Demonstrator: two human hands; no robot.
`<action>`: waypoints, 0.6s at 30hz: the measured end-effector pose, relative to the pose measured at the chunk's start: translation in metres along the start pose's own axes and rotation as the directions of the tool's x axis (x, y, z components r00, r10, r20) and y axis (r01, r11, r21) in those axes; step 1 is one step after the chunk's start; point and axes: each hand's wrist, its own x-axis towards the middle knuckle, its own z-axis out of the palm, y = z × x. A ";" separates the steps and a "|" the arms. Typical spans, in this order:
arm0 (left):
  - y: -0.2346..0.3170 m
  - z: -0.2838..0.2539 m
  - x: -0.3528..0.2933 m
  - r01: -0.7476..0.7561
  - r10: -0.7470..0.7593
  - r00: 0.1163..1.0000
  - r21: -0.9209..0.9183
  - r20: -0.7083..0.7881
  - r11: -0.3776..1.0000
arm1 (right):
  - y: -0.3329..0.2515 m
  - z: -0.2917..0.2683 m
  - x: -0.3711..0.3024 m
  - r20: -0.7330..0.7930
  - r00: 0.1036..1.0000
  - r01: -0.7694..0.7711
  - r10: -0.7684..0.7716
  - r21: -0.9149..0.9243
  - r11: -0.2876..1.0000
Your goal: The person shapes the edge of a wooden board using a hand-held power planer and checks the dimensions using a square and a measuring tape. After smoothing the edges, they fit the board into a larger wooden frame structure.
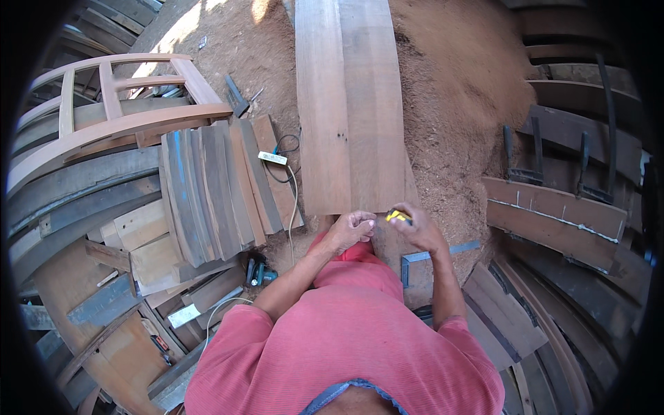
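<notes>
Close to the near end of a long wooden panel [373, 104], my right hand [423, 234] is wrapped around a yellow and black tape measure [398, 216]. Just left of it, my left hand [351, 231] is closed, thumb and fingers pinched together. What sits in that pinch, perhaps the tape's end, is too small to make out. The two hands are a short gap apart, in front of my body. Made of two boards side by side, the panel stretches away from me.
A metal square [443, 254] lies right of my legs. Stacked boards [214, 187], a white power strip [272, 158] with cables and a green power tool [259, 271] are on the left, below a wooden frame [111, 90]. Clamps [526, 173] grip boards at right; sawdust [456, 90] covers the ground.
</notes>
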 end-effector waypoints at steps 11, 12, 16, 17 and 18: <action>-0.015 -0.056 -0.014 -0.033 0.036 0.999 -0.089 0.036 0.995 | -0.036 0.033 0.010 0.135 0.964 0.251 -0.227 -0.197 0.948; -0.006 -0.065 -0.017 -0.101 0.099 0.994 -0.041 -0.040 0.994 | -0.038 0.021 0.013 0.138 0.967 0.240 -0.214 -0.212 0.947; 0.019 -0.137 -0.018 -0.230 0.255 0.860 0.110 -0.443 0.967 | -0.017 -0.032 0.020 -0.045 0.985 0.138 -0.169 -0.395 0.908; 0.017 -0.159 -0.010 -0.226 0.263 0.836 0.135 -0.482 0.965 | -0.006 -0.042 0.021 -0.127 0.979 0.091 -0.157 -0.416 0.905; 0.011 -0.180 -0.004 -0.220 0.267 0.809 0.150 -0.524 0.964 | 0.002 -0.055 0.023 -0.134 0.976 0.088 -0.174 -0.483 0.871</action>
